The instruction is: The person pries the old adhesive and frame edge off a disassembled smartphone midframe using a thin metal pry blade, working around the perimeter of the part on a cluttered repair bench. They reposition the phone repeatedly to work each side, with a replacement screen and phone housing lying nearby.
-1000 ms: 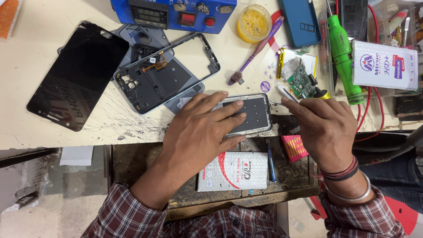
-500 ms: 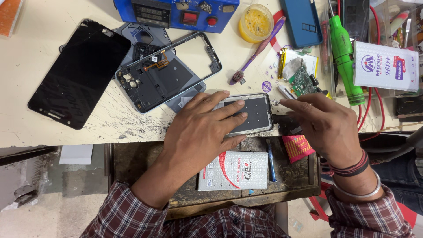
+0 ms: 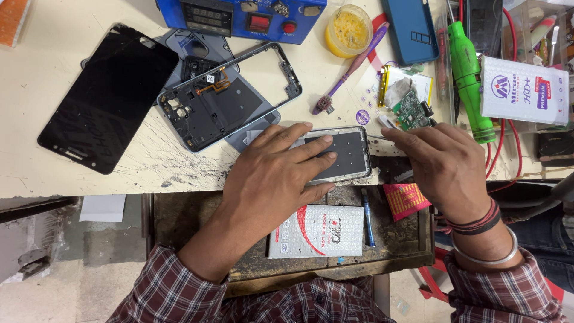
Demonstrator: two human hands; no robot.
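Observation:
My left hand (image 3: pixel 272 173) lies flat on a small phone panel (image 3: pixel 350 154) with a dark face and pale rim, pinning it at the table's front edge. The fingers cover its left half. My right hand (image 3: pixel 442 164) is at the panel's right edge, its fingertips pinched on a small pale flat tool (image 3: pixel 382 122); what kind of tool it is I cannot tell. A thin metal strip (image 3: pixel 385 141) runs from the panel's corner under this hand.
A black screen (image 3: pixel 107 96) and an open phone frame (image 3: pixel 230 96) lie to the left. At the back are a blue power unit (image 3: pixel 239 15), yellow paste jar (image 3: pixel 348 30), brush (image 3: pixel 350 69), circuit board (image 3: pixel 409 107), green screwdriver (image 3: pixel 469 78) and white box (image 3: pixel 523 90). An open drawer (image 3: pixel 179 221) holds a white packet (image 3: pixel 317 230).
My right hand has slid left and slightly down, up to the panel's right edge. My left hand has stayed on the panel.

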